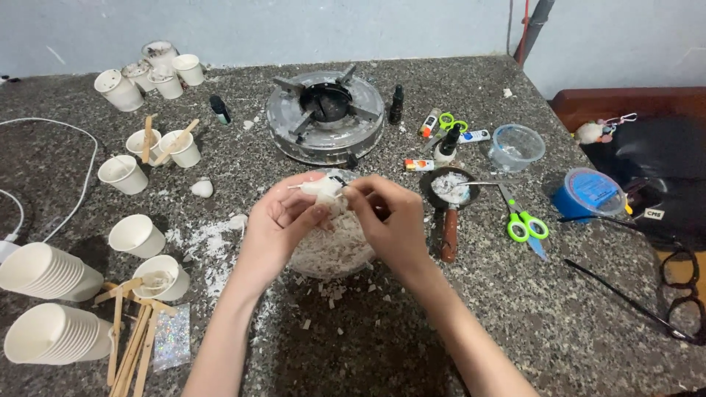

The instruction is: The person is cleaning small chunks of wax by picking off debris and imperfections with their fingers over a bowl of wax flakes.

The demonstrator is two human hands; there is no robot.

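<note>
Left hand point(283, 217): cupped, fingers curled around a white wax lump point(321, 187), which it holds just above a clear bowl point(327, 254) near the middle of the desk point(412, 323).

Right hand point(390, 217): fingers pinched shut at the lump's right side; whether it grips a small blade or only the wax cannot be told, as the fingertips hide the contact.

Clear bowl: full of white wax shavings, directly beneath both hands. Loose shavings point(209, 246) lie scattered on the desk to its left and front.

Small stove burner point(326, 117): round, metal, toward the far edge of the desk, behind the bowl.

Small dark pan point(448, 190): wooden handle pointing to the near edge, just right of the right hand, holding white flakes (a spoon rests across its rim).

Green-handled scissors point(523, 220): right of the pan.

Blue lidded tub point(587, 192): near the right edge. A clear plastic cup point(517, 147) stands behind it, toward the far edge.

Paper cups: one group point(151, 73) at the far left corner; single cups point(136, 235) along the left side; two stacks lying on their sides point(48, 301) at the near left corner.

Wooden sticks point(132, 338): bundled beside the stacks, on the near left of the desk.

Black eyeglasses point(680, 283): at the right edge.
</note>
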